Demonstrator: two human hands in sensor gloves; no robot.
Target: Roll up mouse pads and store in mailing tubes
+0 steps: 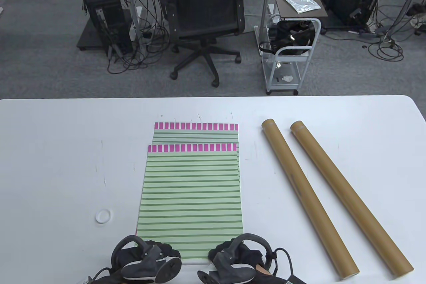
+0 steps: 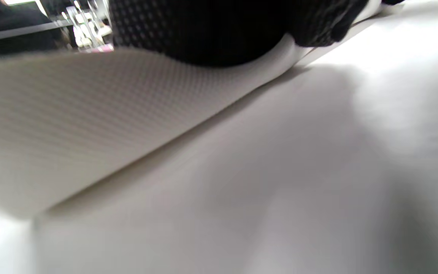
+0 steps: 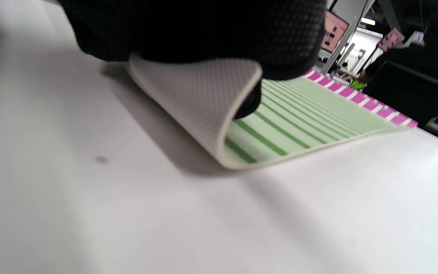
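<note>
A: Starting at the left of the white table [image 1: 50, 150], what do you see?

B: A small white ring [image 1: 103, 216] lies left of the top mouse pad [image 1: 191, 194], apart from it. The left hand [image 1: 146, 257], in a black glove with a tracker on its back, sits at the pad's near edge, at its left corner.

A: Is that hand clamped on the pad?

B: Yes. In the left wrist view its gloved fingers [image 2: 219, 30] curl over the near edge, and the pad's pale dotted underside [image 2: 89, 114] lifts off the table and bends upward.

A: And the pad itself?

B: It is light green with dark green stripes and a pink-and-white band along its far edge. It lies on a second mouse pad [image 1: 196, 132] of the same pattern, whose far end sticks out beyond it. Most of the top pad is flat.

A: The right hand?

B: The right hand [image 1: 238, 259] holds the same near edge, at the pad's right corner. The right wrist view shows its fingers [image 3: 203, 30] curled round the edge, folding it over so the underside faces out and the striped face [image 3: 299, 114] runs away beneath.

A: Further right?

B: Two brown cardboard mailing tubes [image 1: 308, 197] lie right of the pads, well apart from them, side by side and close to parallel, slanting from the far side toward the near right corner.
</note>
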